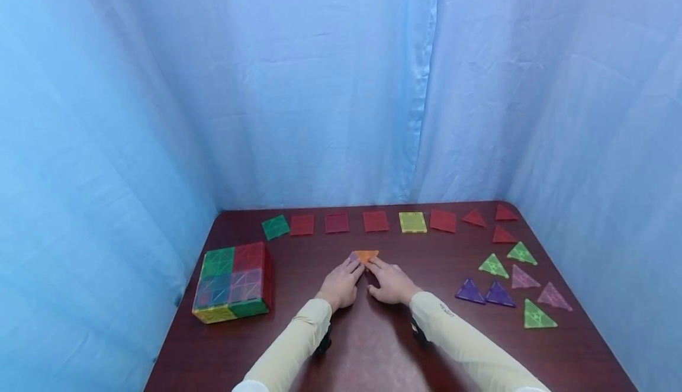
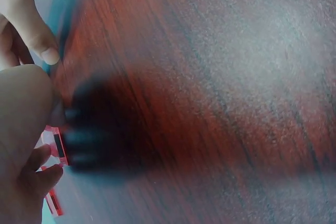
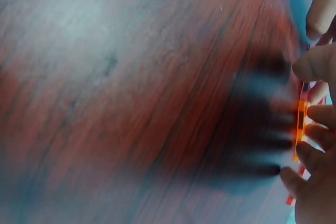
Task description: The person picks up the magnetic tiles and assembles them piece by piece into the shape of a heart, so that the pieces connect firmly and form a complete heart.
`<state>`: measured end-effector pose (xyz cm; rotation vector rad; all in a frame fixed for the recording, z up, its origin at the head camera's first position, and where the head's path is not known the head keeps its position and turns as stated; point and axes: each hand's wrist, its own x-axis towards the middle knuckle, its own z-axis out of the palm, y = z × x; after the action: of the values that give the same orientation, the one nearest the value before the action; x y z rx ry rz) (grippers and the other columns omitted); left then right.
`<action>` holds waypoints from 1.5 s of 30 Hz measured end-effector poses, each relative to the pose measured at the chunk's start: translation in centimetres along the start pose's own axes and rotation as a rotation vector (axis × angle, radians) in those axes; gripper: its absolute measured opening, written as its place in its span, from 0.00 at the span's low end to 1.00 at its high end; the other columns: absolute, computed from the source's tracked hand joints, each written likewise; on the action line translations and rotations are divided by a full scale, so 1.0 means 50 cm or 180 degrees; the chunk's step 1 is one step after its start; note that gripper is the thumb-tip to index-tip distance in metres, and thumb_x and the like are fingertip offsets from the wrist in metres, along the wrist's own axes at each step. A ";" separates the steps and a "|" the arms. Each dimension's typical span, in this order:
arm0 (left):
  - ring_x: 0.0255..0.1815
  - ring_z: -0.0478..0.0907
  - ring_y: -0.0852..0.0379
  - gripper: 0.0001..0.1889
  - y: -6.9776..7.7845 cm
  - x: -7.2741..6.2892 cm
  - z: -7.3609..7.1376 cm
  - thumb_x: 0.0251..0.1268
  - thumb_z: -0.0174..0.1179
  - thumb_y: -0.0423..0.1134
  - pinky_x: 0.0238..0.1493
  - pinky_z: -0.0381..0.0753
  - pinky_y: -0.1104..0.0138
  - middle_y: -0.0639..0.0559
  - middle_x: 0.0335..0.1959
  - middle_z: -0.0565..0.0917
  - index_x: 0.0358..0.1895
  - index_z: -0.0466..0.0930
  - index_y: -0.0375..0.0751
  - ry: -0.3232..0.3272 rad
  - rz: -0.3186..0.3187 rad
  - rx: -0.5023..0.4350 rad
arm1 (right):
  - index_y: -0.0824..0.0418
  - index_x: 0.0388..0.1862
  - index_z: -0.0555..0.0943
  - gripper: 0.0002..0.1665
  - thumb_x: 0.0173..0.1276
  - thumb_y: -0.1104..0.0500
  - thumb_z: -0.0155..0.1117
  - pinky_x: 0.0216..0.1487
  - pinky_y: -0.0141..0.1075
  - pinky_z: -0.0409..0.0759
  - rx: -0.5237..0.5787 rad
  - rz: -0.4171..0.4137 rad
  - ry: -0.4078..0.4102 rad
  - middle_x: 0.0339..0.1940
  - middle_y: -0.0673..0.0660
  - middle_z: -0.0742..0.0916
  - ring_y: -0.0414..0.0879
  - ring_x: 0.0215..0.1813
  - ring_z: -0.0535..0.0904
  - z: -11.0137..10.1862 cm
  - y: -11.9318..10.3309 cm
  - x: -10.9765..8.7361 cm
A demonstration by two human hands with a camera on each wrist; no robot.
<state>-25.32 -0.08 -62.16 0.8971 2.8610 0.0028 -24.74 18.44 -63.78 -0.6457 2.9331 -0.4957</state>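
Note:
At the table's middle both hands meet over two small tinted tiles. An orange triangular tile shows past the fingertips, with a purplish pink tile beside it on the left. My left hand lies palm down, its fingers at the pink tile, whose pink edge with a dark strip appears in the left wrist view. The right hand rests its extended fingertips along the orange tile's near edge. Its thumb sits back from that tile. The fingers partly hide both tiles.
A box-shaped stack of coloured square tiles stands at the left. Several square tiles line the far edge. Loose red triangles, green triangles, purple triangles and pink triangles lie at the right. Blue curtains surround the table.

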 end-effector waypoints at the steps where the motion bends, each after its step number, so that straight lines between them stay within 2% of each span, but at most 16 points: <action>1: 0.81 0.58 0.52 0.29 0.001 0.002 -0.001 0.76 0.55 0.40 0.77 0.64 0.62 0.51 0.79 0.65 0.78 0.65 0.47 0.0016 0.0003 0.0003 | 0.67 0.75 0.68 0.40 0.69 0.51 0.65 0.70 0.60 0.69 0.0034 0.0013 -0.0037 0.76 0.67 0.71 0.61 0.76 0.67 -0.004 0.005 -0.003; 5: 0.80 0.61 0.50 0.29 0.003 0.007 0.000 0.72 0.57 0.38 0.75 0.67 0.62 0.50 0.77 0.68 0.76 0.68 0.46 0.0144 -0.0007 -0.0023 | 0.66 0.79 0.61 0.44 0.71 0.50 0.65 0.72 0.63 0.66 0.0091 0.0205 -0.0092 0.78 0.68 0.67 0.64 0.78 0.63 -0.032 0.042 -0.024; 8: 0.79 0.62 0.49 0.30 -0.001 0.005 0.000 0.70 0.58 0.37 0.75 0.67 0.61 0.51 0.76 0.69 0.75 0.69 0.47 0.0175 -0.0100 -0.0107 | 0.68 0.79 0.59 0.46 0.71 0.50 0.64 0.71 0.66 0.65 0.0037 0.0403 0.0076 0.78 0.71 0.66 0.67 0.77 0.63 -0.067 0.089 -0.044; 12: 0.80 0.61 0.50 0.31 -0.011 -0.002 -0.002 0.69 0.57 0.35 0.76 0.66 0.60 0.51 0.78 0.67 0.76 0.68 0.47 0.0104 -0.0209 -0.0189 | 0.74 0.77 0.59 0.45 0.70 0.53 0.63 0.69 0.68 0.66 -0.0124 0.0700 0.0273 0.74 0.76 0.68 0.71 0.75 0.64 -0.125 0.155 -0.082; 15: 0.80 0.60 0.49 0.31 -0.017 -0.005 -0.004 0.68 0.56 0.34 0.77 0.64 0.60 0.50 0.78 0.66 0.76 0.67 0.47 0.0055 -0.0210 -0.0259 | 0.78 0.75 0.60 0.44 0.70 0.54 0.63 0.67 0.67 0.68 -0.0271 0.0937 0.0310 0.71 0.80 0.69 0.74 0.72 0.66 -0.164 0.200 -0.116; 20: 0.81 0.58 0.48 0.32 -0.020 -0.006 -0.004 0.67 0.58 0.34 0.78 0.62 0.59 0.49 0.78 0.66 0.76 0.67 0.46 0.0011 -0.0192 -0.0333 | 0.84 0.69 0.62 0.43 0.69 0.54 0.61 0.61 0.69 0.71 -0.0460 0.1379 0.0300 0.65 0.84 0.72 0.78 0.65 0.70 -0.192 0.261 -0.174; 23: 0.81 0.58 0.48 0.33 -0.021 -0.005 -0.002 0.67 0.58 0.35 0.78 0.62 0.60 0.49 0.79 0.65 0.76 0.67 0.46 -0.0007 -0.0200 -0.0337 | 0.85 0.58 0.72 0.38 0.64 0.51 0.62 0.55 0.68 0.75 -0.0431 0.1885 0.0168 0.56 0.84 0.76 0.79 0.56 0.75 -0.197 0.281 -0.201; 26: 0.81 0.57 0.48 0.32 -0.024 -0.004 -0.002 0.68 0.58 0.35 0.79 0.61 0.60 0.49 0.79 0.65 0.77 0.66 0.45 -0.0004 -0.0188 -0.0361 | 0.82 0.49 0.78 0.36 0.62 0.47 0.64 0.53 0.66 0.77 -0.0345 0.2325 -0.0131 0.48 0.84 0.79 0.78 0.51 0.76 -0.195 0.293 -0.219; 28: 0.81 0.57 0.48 0.32 -0.025 -0.004 -0.002 0.69 0.57 0.36 0.79 0.60 0.60 0.48 0.79 0.65 0.77 0.66 0.45 -0.0002 -0.0165 -0.0375 | 0.80 0.51 0.79 0.36 0.63 0.46 0.63 0.54 0.65 0.76 -0.0299 0.2462 -0.0321 0.47 0.84 0.78 0.79 0.52 0.75 -0.192 0.297 -0.223; 31: 0.81 0.57 0.47 0.31 -0.026 -0.005 0.000 0.70 0.57 0.36 0.79 0.60 0.59 0.47 0.78 0.65 0.76 0.66 0.45 0.0030 -0.0130 -0.0405 | 0.79 0.53 0.78 0.35 0.65 0.47 0.61 0.54 0.66 0.77 -0.0213 0.2476 -0.0395 0.49 0.86 0.75 0.80 0.52 0.74 -0.184 0.298 -0.222; 36: 0.81 0.57 0.48 0.29 -0.028 -0.006 0.001 0.74 0.53 0.35 0.79 0.60 0.59 0.48 0.79 0.65 0.77 0.66 0.45 0.0021 -0.0122 -0.0406 | 0.78 0.54 0.78 0.30 0.64 0.53 0.57 0.50 0.67 0.77 -0.0170 0.2358 -0.0279 0.49 0.86 0.73 0.80 0.49 0.75 -0.178 0.290 -0.206; 40: 0.82 0.56 0.48 0.29 -0.029 -0.003 0.001 0.75 0.51 0.35 0.79 0.60 0.59 0.49 0.79 0.64 0.77 0.65 0.46 -0.0034 -0.0140 -0.0369 | 0.77 0.48 0.81 0.25 0.65 0.56 0.54 0.50 0.67 0.76 -0.0245 0.2067 -0.0209 0.47 0.82 0.75 0.77 0.49 0.76 -0.168 0.277 -0.184; 45: 0.83 0.53 0.49 0.32 -0.030 0.001 0.000 0.71 0.53 0.32 0.79 0.59 0.60 0.51 0.81 0.62 0.78 0.63 0.48 -0.0141 -0.0209 -0.0452 | 0.82 0.44 0.79 0.25 0.63 0.58 0.53 0.49 0.66 0.77 -0.0414 0.1699 -0.0044 0.46 0.79 0.77 0.74 0.49 0.76 -0.145 0.237 -0.143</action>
<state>-26.19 -1.30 -62.22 0.7661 2.8060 0.1745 -24.09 33.73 -60.72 0.1355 2.9630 -0.2402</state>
